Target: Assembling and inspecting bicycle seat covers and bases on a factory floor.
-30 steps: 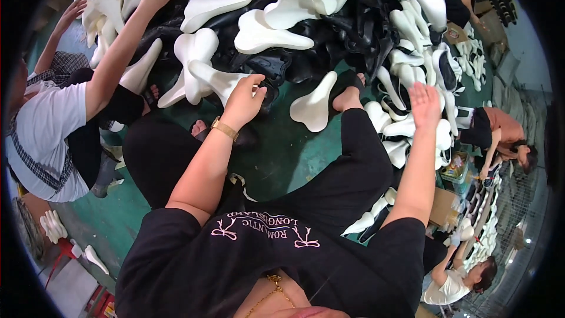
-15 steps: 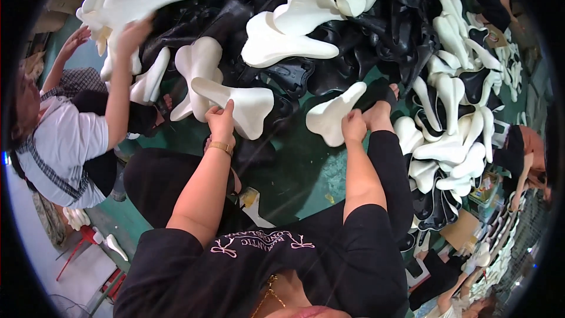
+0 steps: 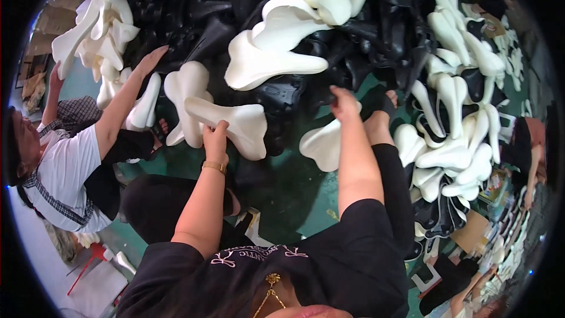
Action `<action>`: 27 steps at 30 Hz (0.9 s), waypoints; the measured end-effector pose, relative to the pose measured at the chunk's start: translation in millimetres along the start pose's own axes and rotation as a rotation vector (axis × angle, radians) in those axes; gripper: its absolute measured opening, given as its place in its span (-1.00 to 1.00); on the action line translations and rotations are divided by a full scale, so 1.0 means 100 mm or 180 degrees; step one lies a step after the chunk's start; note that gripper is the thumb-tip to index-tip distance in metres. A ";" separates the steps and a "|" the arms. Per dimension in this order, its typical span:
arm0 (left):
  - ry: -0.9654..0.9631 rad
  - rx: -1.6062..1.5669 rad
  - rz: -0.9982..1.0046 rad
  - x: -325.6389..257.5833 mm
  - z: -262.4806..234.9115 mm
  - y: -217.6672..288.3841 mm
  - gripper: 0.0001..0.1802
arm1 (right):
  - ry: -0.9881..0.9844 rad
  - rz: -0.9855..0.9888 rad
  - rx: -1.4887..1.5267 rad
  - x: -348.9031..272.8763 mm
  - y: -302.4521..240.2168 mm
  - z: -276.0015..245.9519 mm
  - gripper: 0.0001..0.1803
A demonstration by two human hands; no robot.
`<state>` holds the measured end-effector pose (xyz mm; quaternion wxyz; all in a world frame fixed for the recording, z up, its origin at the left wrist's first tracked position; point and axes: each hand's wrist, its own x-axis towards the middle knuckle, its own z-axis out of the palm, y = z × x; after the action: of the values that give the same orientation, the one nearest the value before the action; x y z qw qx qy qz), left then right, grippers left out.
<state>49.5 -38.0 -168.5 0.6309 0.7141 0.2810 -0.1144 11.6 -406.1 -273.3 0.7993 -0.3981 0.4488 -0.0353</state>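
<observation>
In my left hand [image 3: 216, 140] is a white saddle-shaped foam pad [image 3: 242, 125], its narrow nose pinched between thumb and fingers. My right hand [image 3: 345, 105] is raised in front of the black pile, its fingers apart and nothing visible in them. Just below it, a second white foam pad [image 3: 322, 146] lies on the green floor, its nose partly hidden by my wrist. Another white pad [image 3: 187, 97] stands behind the one I hold. Past my hands lies a heap of black plastic saddle shells [image 3: 282, 95].
Stacked white pads [image 3: 273, 62] rest on the black heap. More white pads and black shells [image 3: 450, 150] pile up at my right. On the left, a seated co-worker [image 3: 70, 171] stretches an arm to the heap, beside a tall white stack [image 3: 103, 29]. A cardboard piece [image 3: 471, 229] lies lower right.
My right hand has let go of the white pad on the floor and moved up and left toward the black shells. The co-worker's white pad has moved left onto the stack.
</observation>
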 end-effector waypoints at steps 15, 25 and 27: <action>-0.1445 -0.1405 0.0107 -0.86 -0.28 0.89 -0.43 | -0.0544 -0.0238 0.1827 -2.58 -0.07 0.30 -0.42; -0.2355 -0.2681 0.0114 -1.28 -0.19 1.08 -0.25 | -0.0538 -0.3946 -0.3511 -4.26 -0.07 0.99 -0.44; -0.2310 -0.2756 -0.0117 -1.37 -0.19 1.14 -0.33 | -0.0629 -0.4888 -0.3577 -4.22 0.03 1.08 -0.44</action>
<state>-3.6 -59.7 1.2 0.9203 0.3001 0.0797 -0.2378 -159.4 -164.7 45.9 0.2843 -0.9105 -0.0529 -0.2956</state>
